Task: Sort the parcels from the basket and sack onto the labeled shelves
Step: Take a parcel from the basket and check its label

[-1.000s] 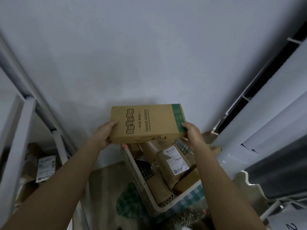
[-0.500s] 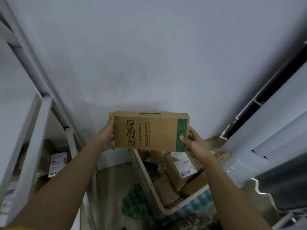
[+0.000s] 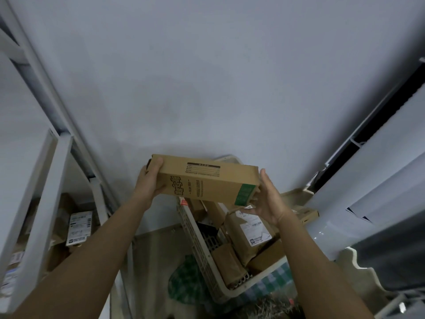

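Straight ahead, a plain pale wall (image 3: 207,77) fills most of the view. Down the left side runs a white metal shelf frame (image 3: 43,180), and tucked in its lower bay are brown parcels, one showing a white shipping label (image 3: 79,227). On the right hang pale blind slats (image 3: 379,169) with a dark gap beside them.

Low in the middle sits a cream plastic basket (image 3: 204,261) with slotted walls, standing on a green-and-white checked sack (image 3: 184,282). It is packed with brown paper-wrapped parcels, the biggest (image 3: 248,231) lying tilted with a white label facing up; a smaller wrapped one (image 3: 227,263) lies near the basket's front rim.

Up in the air above the basket, and here is the action, is a long cardboard box (image 3: 207,183), tilted so its right end dips, printed lettering on the near face and a green band at the right end. The left hand (image 3: 149,180) grips its left end, thumb curled over the top edge, fingers hidden behind. The right hand (image 3: 266,199) is spread wide at the green end, fingers straight, palm turned to the box; whether it touches the cardboard I cannot tell.
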`<state>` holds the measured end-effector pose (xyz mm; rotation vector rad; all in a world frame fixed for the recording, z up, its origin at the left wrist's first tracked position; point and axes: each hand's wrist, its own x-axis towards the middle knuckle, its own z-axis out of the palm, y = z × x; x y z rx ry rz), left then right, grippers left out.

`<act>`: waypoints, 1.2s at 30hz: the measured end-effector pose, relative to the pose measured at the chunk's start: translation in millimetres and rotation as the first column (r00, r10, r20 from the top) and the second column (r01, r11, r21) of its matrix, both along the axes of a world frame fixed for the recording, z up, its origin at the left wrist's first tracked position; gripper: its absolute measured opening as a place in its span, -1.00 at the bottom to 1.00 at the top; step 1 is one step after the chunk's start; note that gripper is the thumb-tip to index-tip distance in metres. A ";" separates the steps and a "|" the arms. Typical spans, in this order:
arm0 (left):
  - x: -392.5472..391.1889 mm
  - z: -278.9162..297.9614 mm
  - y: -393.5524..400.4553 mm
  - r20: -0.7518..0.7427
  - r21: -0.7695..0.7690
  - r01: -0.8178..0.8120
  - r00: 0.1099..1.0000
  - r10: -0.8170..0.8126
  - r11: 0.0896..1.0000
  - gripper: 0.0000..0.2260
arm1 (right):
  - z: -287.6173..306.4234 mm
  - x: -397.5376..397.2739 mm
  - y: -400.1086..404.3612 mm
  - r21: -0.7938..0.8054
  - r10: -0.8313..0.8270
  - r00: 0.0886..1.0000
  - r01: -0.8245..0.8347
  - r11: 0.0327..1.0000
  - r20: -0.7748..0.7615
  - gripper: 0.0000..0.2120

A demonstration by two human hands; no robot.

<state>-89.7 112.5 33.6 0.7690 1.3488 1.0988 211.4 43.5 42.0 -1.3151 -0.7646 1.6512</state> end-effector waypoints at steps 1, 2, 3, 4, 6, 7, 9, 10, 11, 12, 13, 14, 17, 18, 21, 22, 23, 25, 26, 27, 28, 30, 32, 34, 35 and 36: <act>-0.5 -0.8 -0.6 0.008 0.018 0.014 1.000 -0.014 1.000 -0.55 | -1.4 -0.2 2.8 -0.017 -0.045 0.999 0.045 0.999 -0.015 -0.29; -0.5 -0.7 -1.4 0.013 0.031 0.026 1.000 -0.027 0.999 -0.56 | -1.9 -1.1 4.9 -0.031 -0.094 0.995 0.093 0.995 -0.029 -0.32; -0.6 -1.4 -1.4 0.018 0.033 0.037 0.999 -0.037 0.999 -0.56 | -2.6 -2.1 7.1 -0.045 -0.143 0.989 0.141 0.989 -0.035 -0.39; -1.3 -2.3 -0.9 0.021 0.023 0.045 0.999 -0.045 0.999 -0.56 | -3.3 -3.3 8.6 -0.051 -0.184 0.982 0.181 0.982 -0.046 -0.49; -4.2 -1.0 -0.2 0.020 -0.046 0.067 0.998 -0.066 0.997 -0.56 | -4.4 -3.9 10.4 -0.050 -0.227 0.974 0.225 0.973 -0.029 -0.69; -6.6 -0.1 0.6 0.018 -0.096 0.086 0.996 -0.084 0.992 -0.54 | -4.4 -3.5 10.7 -0.033 -0.226 0.974 0.227 0.973 0.006 -0.74; -9.8 2.8 1.4 0.027 -0.188 0.129 0.992 -0.126 0.974 -0.46 | -6.0 -2.1 10.5 0.002 -0.216 0.973 0.216 0.976 0.076 -0.77; -10.0 4.6 1.2 0.024 -0.219 0.146 0.989 -0.144 0.965 -0.45 | -6.3 -2.2 10.0 0.012 -0.214 0.973 0.214 0.977 0.091 -0.79; -9.3 5.8 0.6 0.009 -0.236 0.151 0.988 -0.153 0.960 -0.49 | -7.3 -2.2 9.3 0.017 -0.222 0.971 0.221 0.975 0.093 -0.79; -8.1 6.6 0.5 -0.010 -0.245 0.144 0.989 -0.151 0.959 -0.56 | -9.6 -2.2 8.8 0.018 -0.235 0.969 0.234 0.972 0.079 -0.79; -7.7 7.0 0.6 -0.027 -0.249 0.129 0.990 -0.140 0.960 -0.63 | -10.7 -2.6 8.5 0.024 -0.249 0.967 0.248 0.968 0.061 -0.78; -7.6 6.4 0.8 -0.043 -0.241 0.115 0.991 -0.129 0.964 -0.64 | -13.2 -2.2 8.3 0.035 -0.265 0.963 0.264 0.964 0.037 -0.76; -10.5 1.8 0.7 -0.053 -0.196 0.100 0.992 -0.112 0.975 -0.59 | -14.8 -2.3 6.5 0.049 -0.299 0.954 0.300 0.953 -0.010 -0.71; -10.8 1.9 -1.7 -0.043 -0.182 0.102 0.993 -0.112 0.978 -0.62 | -14.5 -2.0 6.6 0.041 -0.278 0.961 0.277 0.960 0.010 -0.73; -10.1 2.4 -7.0 -0.008 -0.141 0.095 0.995 -0.098 0.985 -0.68 | -11.3 -1.5 6.2 -0.010 -0.187 0.975 0.190 0.982 0.119 -0.77; -10.3 2.7 -7.6 -0.002 -0.128 0.091 0.996 -0.092 0.988 -0.68 | -12.5 -0.1 5.4 -0.028 -0.190 0.974 0.195 0.980 0.125 -0.79; -10.7 3.2 -7.6 -0.002 -0.122 0.087 0.996 -0.088 0.989 -0.68 | -13.6 1.4 4.2 -0.039 -0.198 0.972 0.204 0.978 0.125 -0.77; -10.0 4.8 -5.8 -0.014 -0.154 0.089 0.996 -0.092 0.984 -0.69 | -17.4 4.5 3.0 -0.034 -0.222 0.968 0.228 0.973 0.120 -0.72; -9.2 6.0 -5.7 -0.028 -0.188 0.099 0.994 -0.106 0.977 -0.70 | -18.3 4.9 2.4 -0.027 -0.237 0.964 0.242 0.970 0.117 -0.71; -8.5 7.3 -5.8 -0.049 -0.230 0.109 0.991 -0.123 0.967 -0.72 | -18.4 4.3 1.9 -0.019 -0.246 0.963 0.250 0.968 0.111 -0.70; -7.6 8.5 -6.5 -0.067 -0.270 0.121 0.987 -0.144 0.955 -0.72 | -18.4 4.0 1.4 -0.013 -0.257 0.961 0.260 0.966 0.100 -0.69; -7.2 9.6 -7.7 -0.091 -0.327 0.159 0.976 -0.198 0.932 -0.67 | -17.9 4.6 1.5 0.008 -0.284 0.957 0.284 0.959 0.063 -0.65; -6.7 9.6 -8.7 -0.094 -0.346 0.174 0.971 -0.218 0.922 -0.65 | -17.0 6.2 0.9 0.029 -0.303 0.952 0.302 0.953 0.034 -0.59; -4.1 9.7 -8.6 -0.055 -0.308 0.151 0.983 -0.177 0.939 -0.67 | -12.3 6.1 -0.1 0.054 -0.319 0.947 0.317 0.947 0.030 -0.57; -2.5 10.1 -8.4 -0.033 -0.268 0.136 0.988 -0.150 0.954 -0.69 | -8.6 5.0 -0.8 0.058 -0.321 0.946 0.318 0.946 0.044 -0.56; -0.6 11.5 -8.3 -0.021 -0.225 0.125 0.991 -0.133 0.966 -0.70 | -5.0 3.7 -1.4 0.059 -0.321 0.945 0.318 0.946 0.065 -0.56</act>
